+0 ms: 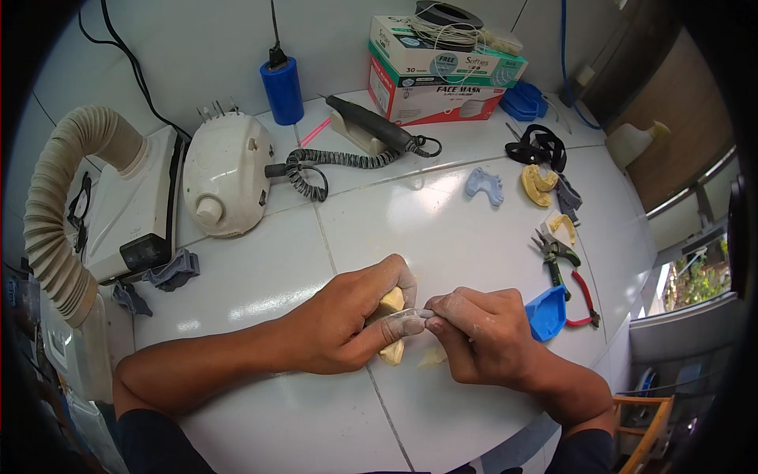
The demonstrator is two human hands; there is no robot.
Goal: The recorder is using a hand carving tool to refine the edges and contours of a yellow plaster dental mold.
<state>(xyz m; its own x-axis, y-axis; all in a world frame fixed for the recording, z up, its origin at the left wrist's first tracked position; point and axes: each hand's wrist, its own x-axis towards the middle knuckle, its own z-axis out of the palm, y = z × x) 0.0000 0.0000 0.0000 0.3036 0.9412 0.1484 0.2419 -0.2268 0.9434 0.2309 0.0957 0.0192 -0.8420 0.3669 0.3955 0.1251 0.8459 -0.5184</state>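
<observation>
My left hand (347, 320) grips a pale yellow plaster dental cast (392, 304) just above the white tiled table (442, 229). My right hand (482, 336) pinches a thin clear plastic piece (412, 314) against the cast, fingertips meeting my left thumb. A second yellowish fragment (431, 357) lies on the table under my right hand. Both hands are dusted with white powder.
A blue tray (548, 313) and red and green-handled pliers (570, 276) lie right of my hands. Farther back are more casts (538, 184), a pale blue piece (485, 185), a handpiece (371, 126) with coiled cord, a white motor unit (225, 174), mask boxes (434, 71) and a ribbed hose (55, 213).
</observation>
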